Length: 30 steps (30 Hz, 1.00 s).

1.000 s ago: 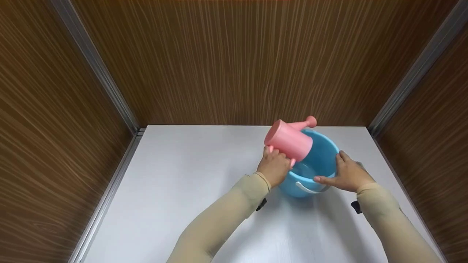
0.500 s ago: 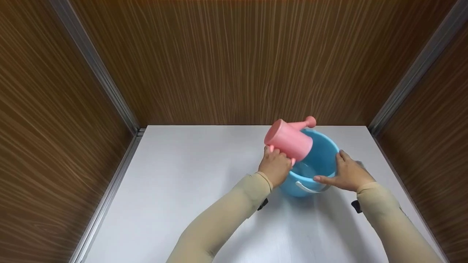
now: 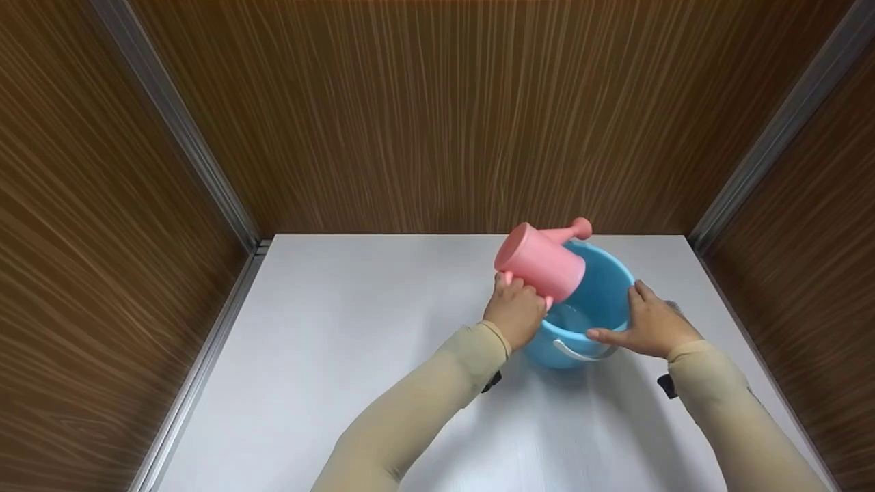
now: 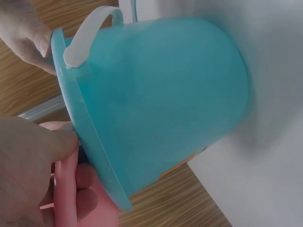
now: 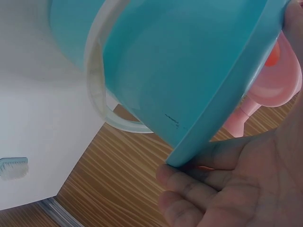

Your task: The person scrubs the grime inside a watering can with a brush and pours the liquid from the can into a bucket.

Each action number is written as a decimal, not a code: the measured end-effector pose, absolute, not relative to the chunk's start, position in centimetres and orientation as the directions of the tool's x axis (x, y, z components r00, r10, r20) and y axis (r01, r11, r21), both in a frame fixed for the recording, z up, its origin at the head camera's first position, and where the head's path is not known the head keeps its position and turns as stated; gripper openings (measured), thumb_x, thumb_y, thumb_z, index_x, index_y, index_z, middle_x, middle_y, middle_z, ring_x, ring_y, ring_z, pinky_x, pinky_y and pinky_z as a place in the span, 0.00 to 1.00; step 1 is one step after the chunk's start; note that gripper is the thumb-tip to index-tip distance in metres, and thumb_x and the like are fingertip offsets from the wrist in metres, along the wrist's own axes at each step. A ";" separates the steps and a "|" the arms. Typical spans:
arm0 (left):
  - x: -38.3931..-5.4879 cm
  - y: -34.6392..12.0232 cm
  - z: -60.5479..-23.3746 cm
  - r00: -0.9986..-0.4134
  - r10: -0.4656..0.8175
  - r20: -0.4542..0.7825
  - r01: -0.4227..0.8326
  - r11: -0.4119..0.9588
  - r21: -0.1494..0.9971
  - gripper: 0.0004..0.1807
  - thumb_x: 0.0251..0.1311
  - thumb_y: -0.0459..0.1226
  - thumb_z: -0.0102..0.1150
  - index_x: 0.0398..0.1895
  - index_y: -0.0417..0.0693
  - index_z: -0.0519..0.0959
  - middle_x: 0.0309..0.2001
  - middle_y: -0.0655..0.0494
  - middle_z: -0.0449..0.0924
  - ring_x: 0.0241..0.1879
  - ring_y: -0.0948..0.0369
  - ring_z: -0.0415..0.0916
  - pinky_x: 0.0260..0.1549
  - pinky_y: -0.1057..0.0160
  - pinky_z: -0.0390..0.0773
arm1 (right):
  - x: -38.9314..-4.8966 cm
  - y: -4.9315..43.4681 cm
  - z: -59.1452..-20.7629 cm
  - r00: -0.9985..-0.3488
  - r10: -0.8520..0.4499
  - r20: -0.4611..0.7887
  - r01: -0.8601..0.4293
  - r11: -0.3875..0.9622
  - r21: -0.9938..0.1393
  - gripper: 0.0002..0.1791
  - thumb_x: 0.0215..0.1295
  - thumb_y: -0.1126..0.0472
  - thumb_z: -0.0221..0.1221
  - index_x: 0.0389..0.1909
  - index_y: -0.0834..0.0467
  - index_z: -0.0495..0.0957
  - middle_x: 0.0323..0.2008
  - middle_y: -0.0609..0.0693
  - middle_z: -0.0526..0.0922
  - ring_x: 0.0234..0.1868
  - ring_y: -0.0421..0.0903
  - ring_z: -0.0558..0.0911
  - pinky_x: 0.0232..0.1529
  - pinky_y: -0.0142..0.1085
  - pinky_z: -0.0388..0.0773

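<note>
A pink watering can [image 3: 543,265] is tilted over a light blue bucket [image 3: 601,283], its open end toward the inside and its spout pointing to the far right. My left hand [image 3: 514,311] grips the can's handle, fingers curled round it, close to the bucket's rim in the left wrist view. My right hand [image 3: 653,326] holds the bucket's rim, thumb on the near side and fingers on the right side. The bucket stands on the white table, its white handle [image 3: 577,352] hanging at the front. Something orange [image 5: 273,56] shows inside the can.
A brush [image 5: 13,168] with pale bristles lies on the table, mostly hidden behind my right hand in the head view. Wood-grain panels [image 3: 424,123] enclose the white table [image 3: 342,328] at the back and both sides, with grey metal strips [image 3: 184,137] at the corners.
</note>
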State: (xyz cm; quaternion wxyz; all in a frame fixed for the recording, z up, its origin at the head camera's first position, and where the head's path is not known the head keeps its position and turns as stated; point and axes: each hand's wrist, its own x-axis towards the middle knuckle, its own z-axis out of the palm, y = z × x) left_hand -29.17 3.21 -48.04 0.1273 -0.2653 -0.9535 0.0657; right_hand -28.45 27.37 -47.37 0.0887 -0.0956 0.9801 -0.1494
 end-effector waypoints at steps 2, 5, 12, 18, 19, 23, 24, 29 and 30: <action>-29.2 3.2 -48.0 -0.828 0.522 0.205 0.488 0.851 -0.193 0.10 0.66 0.48 0.56 0.42 0.60 0.86 0.35 0.61 0.84 0.37 0.60 0.72 0.53 0.46 0.64 | -28.5 27.3 -47.4 -0.966 -0.212 -0.150 -0.158 0.937 -0.311 0.73 0.41 0.18 0.56 0.72 0.72 0.44 0.68 0.76 0.50 0.62 0.79 0.58 0.49 0.71 0.62; -29.1 3.2 -48.0 -0.827 0.523 0.205 0.488 0.850 -0.199 0.10 0.67 0.47 0.55 0.42 0.61 0.86 0.35 0.61 0.84 0.37 0.60 0.71 0.52 0.46 0.65 | -28.5 27.3 -47.4 -0.966 -0.208 -0.155 -0.150 0.936 -0.320 0.73 0.41 0.19 0.57 0.72 0.71 0.44 0.68 0.76 0.49 0.62 0.79 0.57 0.48 0.72 0.62; -29.1 3.3 -48.1 -0.826 0.526 0.200 0.491 0.848 -0.202 0.10 0.68 0.45 0.54 0.44 0.60 0.85 0.35 0.60 0.84 0.36 0.60 0.70 0.51 0.48 0.65 | -28.5 27.5 -47.5 -0.965 -0.203 -0.165 -0.141 0.934 -0.328 0.74 0.40 0.19 0.58 0.72 0.71 0.44 0.69 0.75 0.49 0.61 0.80 0.57 0.47 0.72 0.64; -29.1 3.6 -48.1 -0.832 0.523 0.185 0.494 0.851 -0.180 0.11 0.69 0.46 0.53 0.44 0.60 0.85 0.36 0.61 0.83 0.36 0.60 0.69 0.53 0.47 0.64 | -28.5 27.7 -47.6 -0.965 -0.210 -0.155 -0.149 0.932 -0.331 0.73 0.42 0.20 0.58 0.72 0.71 0.44 0.68 0.76 0.49 0.61 0.80 0.58 0.47 0.72 0.64; -29.1 3.7 -48.1 -0.832 0.522 0.186 0.495 0.851 -0.176 0.11 0.69 0.45 0.53 0.44 0.60 0.85 0.35 0.61 0.83 0.36 0.60 0.69 0.54 0.47 0.63 | -28.5 27.7 -47.6 -0.965 -0.210 -0.155 -0.150 0.932 -0.331 0.72 0.42 0.20 0.58 0.72 0.71 0.44 0.68 0.76 0.49 0.60 0.80 0.58 0.47 0.72 0.63; -29.1 3.8 -48.1 -0.830 0.520 0.202 0.492 0.853 -0.177 0.12 0.71 0.46 0.51 0.42 0.61 0.86 0.34 0.61 0.83 0.35 0.60 0.69 0.52 0.48 0.64 | -28.5 27.9 -47.6 -0.966 -0.220 -0.136 -0.167 0.932 -0.321 0.72 0.43 0.20 0.58 0.71 0.72 0.46 0.67 0.76 0.51 0.60 0.80 0.60 0.47 0.71 0.65; -29.1 3.8 -48.1 -0.829 0.520 0.207 0.492 0.853 -0.175 0.13 0.71 0.46 0.50 0.42 0.61 0.86 0.33 0.61 0.83 0.35 0.60 0.69 0.52 0.48 0.64 | -28.4 27.9 -47.6 -0.966 -0.223 -0.133 -0.171 0.932 -0.319 0.71 0.43 0.21 0.58 0.71 0.73 0.46 0.67 0.76 0.51 0.60 0.80 0.60 0.47 0.71 0.65; -29.0 4.0 -48.1 -0.830 0.518 0.208 0.489 0.854 -0.176 0.15 0.72 0.48 0.47 0.42 0.61 0.86 0.33 0.62 0.83 0.35 0.61 0.70 0.52 0.48 0.64 | -28.3 28.0 -47.7 -0.965 -0.223 -0.138 -0.171 0.933 -0.317 0.72 0.43 0.21 0.58 0.71 0.73 0.45 0.67 0.76 0.51 0.60 0.81 0.59 0.47 0.72 0.64; -29.0 4.0 -48.1 -0.831 0.517 0.203 0.488 0.854 -0.178 0.15 0.72 0.48 0.47 0.43 0.61 0.86 0.33 0.62 0.83 0.35 0.61 0.69 0.53 0.48 0.64 | -28.3 28.1 -47.7 -0.965 -0.222 -0.139 -0.169 0.933 -0.317 0.72 0.43 0.20 0.58 0.71 0.73 0.45 0.67 0.76 0.51 0.60 0.81 0.59 0.47 0.72 0.64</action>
